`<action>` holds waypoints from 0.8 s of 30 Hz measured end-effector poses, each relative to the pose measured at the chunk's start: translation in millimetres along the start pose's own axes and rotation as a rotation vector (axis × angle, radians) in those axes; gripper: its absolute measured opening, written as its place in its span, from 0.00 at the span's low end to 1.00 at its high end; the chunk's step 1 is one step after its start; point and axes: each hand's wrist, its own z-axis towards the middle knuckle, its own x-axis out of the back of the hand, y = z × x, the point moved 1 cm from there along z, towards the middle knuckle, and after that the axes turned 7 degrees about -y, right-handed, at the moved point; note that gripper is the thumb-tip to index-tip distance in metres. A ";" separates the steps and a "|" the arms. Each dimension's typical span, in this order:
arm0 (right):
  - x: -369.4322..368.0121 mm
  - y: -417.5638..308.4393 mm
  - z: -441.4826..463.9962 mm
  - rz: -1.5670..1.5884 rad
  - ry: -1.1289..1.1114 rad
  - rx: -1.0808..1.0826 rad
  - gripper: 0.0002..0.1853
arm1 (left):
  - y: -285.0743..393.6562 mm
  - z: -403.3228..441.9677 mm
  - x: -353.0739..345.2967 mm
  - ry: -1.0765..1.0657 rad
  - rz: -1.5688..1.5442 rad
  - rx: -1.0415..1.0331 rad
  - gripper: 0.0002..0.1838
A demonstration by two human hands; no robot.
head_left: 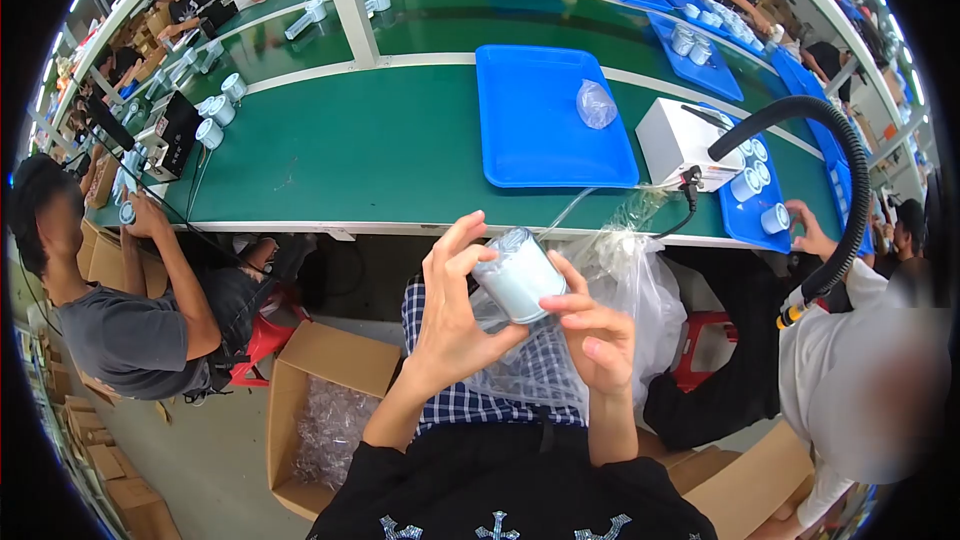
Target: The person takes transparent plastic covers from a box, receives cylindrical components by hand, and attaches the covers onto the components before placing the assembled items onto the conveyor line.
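Between my hands, above my lap, is a tilted light blue cylinder [524, 280] with a clear, shiny top end. My left hand [450, 310] curls around its left side, the thumb below and the fingers up along the edge. From the right, my right hand [596, 332] presses its fingertips against the lower right side. Under both hands, a clear plastic bag [640, 290] hangs from the table edge over my checked lap. Straight ahead, a blue tray [530, 140] carries a crumpled clear plastic piece [596, 104].
A white box-shaped device [690, 145] with a black hose [850, 170] stands right of the tray. Beyond it, another blue tray [745, 225] holds similar cylinders. Co-workers sit on both sides. A cardboard box [290, 420] of clear plastic pieces stands at lower left.
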 end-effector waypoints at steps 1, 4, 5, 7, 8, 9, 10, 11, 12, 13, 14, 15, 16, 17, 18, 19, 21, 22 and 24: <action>-0.3 -0.2 -0.9 0.012 0.041 0.071 0.14 | -0.9 0.7 0.8 0.004 0.002 0.002 0.40; 3.6 -6.8 -8.6 0.546 -0.002 -0.007 0.12 | -3.0 3.7 1.5 0.016 0.046 0.024 0.41; 5.1 -5.7 -10.2 0.544 -0.004 -0.005 0.12 | -2.8 4.6 0.5 0.009 0.034 0.023 0.41; 12.5 3.4 -16.1 0.437 0.074 -0.014 0.12 | -2.1 6.2 -1.4 -0.001 0.019 0.020 0.41; 16.3 10.8 -19.4 0.273 0.131 -0.047 0.12 | -1.3 6.6 -2.4 -0.016 0.018 0.014 0.41; 14.5 12.2 -18.4 0.163 0.262 -0.141 0.12 | -0.6 7.2 -3.6 -0.030 0.018 0.009 0.41; 12.3 14.7 -15.6 0.051 0.390 -0.233 0.12 | 0.6 8.3 -4.8 -0.031 0.015 0.006 0.41; 16.6 27.2 -13.0 -0.141 0.452 -0.145 0.16 | 2.8 8.7 -6.4 -0.068 -0.004 0.001 0.41; 12.5 27.4 -5.0 -0.168 0.471 -0.113 0.20 | 4.6 8.2 -8.3 -0.108 -0.022 -0.003 0.40; 9.5 25.2 2.5 -0.193 0.490 -0.081 0.23 | 5.5 6.8 -11.6 -0.130 -0.020 -0.001 0.40; 9.4 24.8 7.4 -0.119 0.406 -0.098 0.30 | 8.5 7.0 -12.7 -0.161 0.055 -0.009 0.40; 9.8 25.3 13.3 -0.120 0.367 -0.048 0.32 | 12.0 6.7 -13.3 -0.196 0.129 -0.015 0.40; 9.5 25.4 18.0 -0.121 0.328 0.002 0.33 | 13.6 5.7 -14.6 -0.228 0.179 -0.012 0.41; 8.1 22.4 20.1 -0.102 0.288 0.007 0.35 | 13.7 4.2 -16.1 -0.240 0.178 -0.010 0.41; 8.5 24.8 19.8 -0.100 0.296 0.005 0.35 | 12.3 2.7 -18.0 -0.227 0.147 -0.002 0.41; 8.8 29.2 19.3 0.020 0.294 0.031 0.35 | 10.0 0.9 -19.7 -0.211 0.116 0.005 0.41; 8.9 35.3 18.8 0.204 0.314 0.072 0.33 | 6.0 -1.5 -20.2 -0.205 0.094 -0.022 0.43; 8.5 35.8 18.6 0.208 0.313 0.069 0.33 | 8.2 -1.5 -18.3 -0.222 0.053 -0.022 0.43; 8.3 36.7 17.8 0.272 0.354 0.038 0.32 | 9.4 -3.0 -17.3 -0.240 0.014 -0.012 0.44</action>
